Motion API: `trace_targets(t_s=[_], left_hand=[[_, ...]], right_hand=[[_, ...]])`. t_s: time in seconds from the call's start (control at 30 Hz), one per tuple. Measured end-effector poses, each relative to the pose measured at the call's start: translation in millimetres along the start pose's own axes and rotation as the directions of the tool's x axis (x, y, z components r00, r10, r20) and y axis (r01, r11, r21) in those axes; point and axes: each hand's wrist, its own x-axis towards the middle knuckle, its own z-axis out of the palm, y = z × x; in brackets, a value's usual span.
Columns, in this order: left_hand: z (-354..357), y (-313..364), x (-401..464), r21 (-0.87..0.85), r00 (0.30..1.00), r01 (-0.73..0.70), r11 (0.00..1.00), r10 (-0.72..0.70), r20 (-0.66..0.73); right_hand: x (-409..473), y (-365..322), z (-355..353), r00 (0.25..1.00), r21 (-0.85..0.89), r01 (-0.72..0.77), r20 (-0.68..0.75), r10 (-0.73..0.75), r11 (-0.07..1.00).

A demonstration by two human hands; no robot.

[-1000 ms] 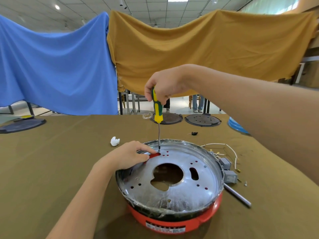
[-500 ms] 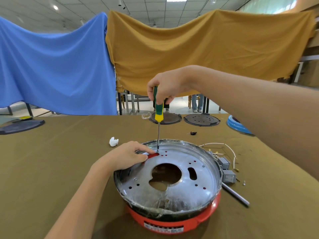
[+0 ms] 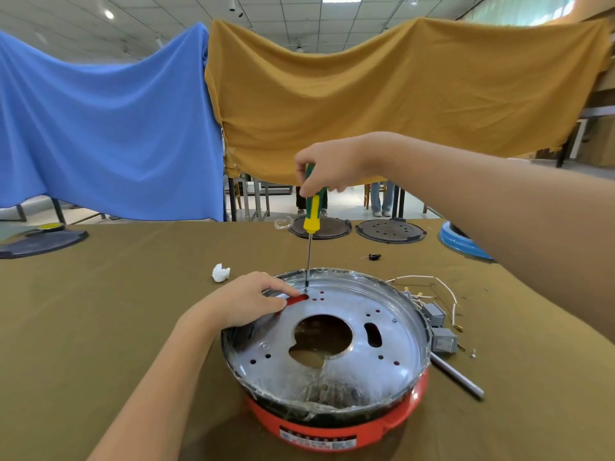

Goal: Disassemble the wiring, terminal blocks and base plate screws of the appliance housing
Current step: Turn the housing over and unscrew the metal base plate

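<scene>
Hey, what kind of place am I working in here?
Probably a workshop or teardown hall: cloth-covered table, hung blue sheet as a divider, an opened red housing with loose wires and a screwdriver.

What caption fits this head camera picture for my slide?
Right hand holds a screwdriver upright, tip on the base plate, while the left hand rests on its rim.

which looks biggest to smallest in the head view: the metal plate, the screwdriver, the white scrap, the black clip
1. metal plate
2. screwdriver
3. white scrap
4. black clip, which lies farther from the camera, so its last place is less sure
</scene>
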Motion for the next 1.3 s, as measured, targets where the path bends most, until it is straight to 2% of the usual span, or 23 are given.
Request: trace_targets(t_s=[0.07, 0.1, 0.23, 0.3, 0.37, 0.4, 0.43, 0.53, 0.63, 0.7, 0.77, 0.83, 0.87, 1.0, 1.07, 1.13, 1.23, 1.3], left_hand=[[-1, 0, 0, 0.000, 1.000, 0.007, 1.000, -0.007, -0.003], [-1, 0, 0, 0.001, 1.000, 0.008, 1.000, -0.008, -0.005], [0, -1, 0, 0.005, 1.000, 0.009, 1.000, -0.009, -0.013], [0, -2, 0, -0.010, 1.000, 0.003, 1.000, -0.003, -0.017], [0, -3, 1, -0.012, 1.000, -0.002, 1.000, 0.002, -0.016], [0, -3, 1, -0.009, 1.000, -0.001, 1.000, 0.001, -0.016], [0, -3, 1, -0.009, 1.000, 0.003, 1.000, -0.003, -0.016], [0, -3, 1, -0.019, 1.000, 0.010, 1.000, -0.010, -0.016], [-1, -2, 0, -0.010, 1.000, 0.005, 1.000, -0.005, -0.017], [-1, 0, 0, -0.002, 1.000, -0.004, 1.000, 0.004, -0.019], [-1, 1, -1, -0.002, 1.000, -0.006, 1.000, 0.006, -0.014], [-2, 2, -1, -0.003, 1.000, -0.004, 1.000, 0.004, -0.012], [-2, 2, -1, -0.006, 1.000, -0.004, 1.000, 0.004, -0.012], [-1, 2, -2, -0.016, 1.000, 0.003, 1.000, -0.003, -0.014], [-1, 2, -2, -0.018, 1.000, -0.001, 1.000, 0.001, -0.019], [0, 2, -2, -0.014, 1.000, -0.006, 1.000, 0.006, -0.019], [-1, 2, -2, -0.007, 1.000, -0.014, 1.000, 0.014, -0.011], [-2, 1, -1, -0.002, 1.000, -0.014, 1.000, 0.014, -0.010]], right_hand=[[-4, -2, -3, 0.996, 0.244, 0.048, 0.068, -0.066, 0.968], [-4, -3, -2, 0.995, 0.260, 0.047, 0.077, -0.069, 0.964], [4, -4, 2, 0.998, 0.068, -0.038, 0.046, 0.035, 0.997], [7, -4, 4, 0.995, -0.111, -0.095, -0.023, 0.093, 0.989], [9, 0, 7, 0.990, -0.251, -0.092, -0.124, 0.062, 0.964], [10, 2, 8, 0.992, -0.244, -0.062, -0.124, 0.032, 0.968], [10, 3, 8, 0.995, -0.179, -0.019, -0.095, 0.002, 0.984], [2, 2, 2, 0.998, 0.179, 0.060, 0.018, -0.064, 0.982], [0, 4, 0, 0.997, 0.267, 0.041, 0.053, -0.057, 0.963], [1, 2, 2, 0.999, 0.194, -0.017, 0.048, 0.007, 0.981], [2, 2, 3, 0.997, -0.006, -0.080, -0.012, 0.080, 0.997], [5, 4, 6, 0.993, -0.128, -0.071, -0.102, 0.058, 0.989], [6, 5, 6, 0.995, -0.120, -0.035, -0.098, 0.023, 0.992], [0, 0, 1, 0.997, 0.263, 0.062, 0.022, -0.071, 0.963], [-1, -2, 1, 0.996, 0.316, 0.049, 0.051, -0.069, 0.947], [1, -5, 3, 0.999, 0.250, 0.017, 0.030, -0.026, 0.968], [4, -8, 5, 0.997, 0.036, -0.065, -0.046, 0.067, 0.997], [8, -6, 5, 0.996, -0.028, -0.050, -0.080, 0.047, 0.998]])
